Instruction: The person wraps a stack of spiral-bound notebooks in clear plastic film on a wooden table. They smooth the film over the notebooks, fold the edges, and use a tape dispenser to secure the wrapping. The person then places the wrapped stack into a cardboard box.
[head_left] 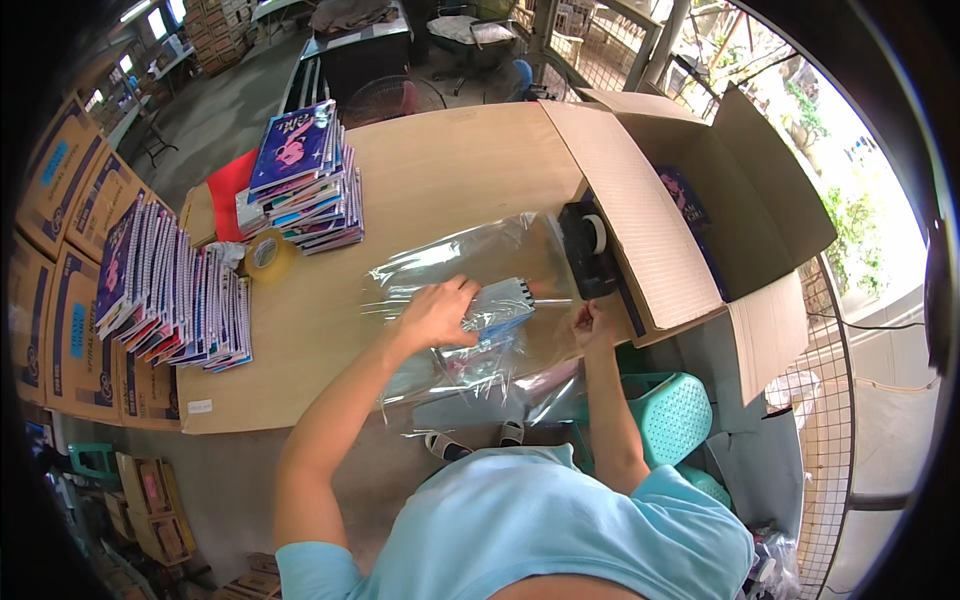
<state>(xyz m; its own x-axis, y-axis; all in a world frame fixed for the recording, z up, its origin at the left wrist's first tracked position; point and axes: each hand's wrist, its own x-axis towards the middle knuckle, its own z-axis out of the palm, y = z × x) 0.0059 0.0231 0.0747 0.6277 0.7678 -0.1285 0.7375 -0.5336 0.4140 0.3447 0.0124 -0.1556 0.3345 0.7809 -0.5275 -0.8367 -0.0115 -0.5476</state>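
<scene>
A small bundle of spiral notebooks (505,300) with a black coil lies on clear plastic film (440,265), partly covered by it. My left hand (437,312) curls over the bundle's left side and grips it. Glare on the film hides much of the bundle. To the right, my right hand (592,322) has its fingers pinched together by the near end of a black tape dispenser (590,262) with a white-cored roll. Whatever is between those fingers is too small to make out.
An open cardboard box (650,230) with purple notebooks inside stands at the right. Tall notebook stacks (305,180) (175,290) and a yellowish tape roll (268,257) occupy the table's left. Sealed cartons (85,310) line the left side; a green stool (675,420) stands below the box.
</scene>
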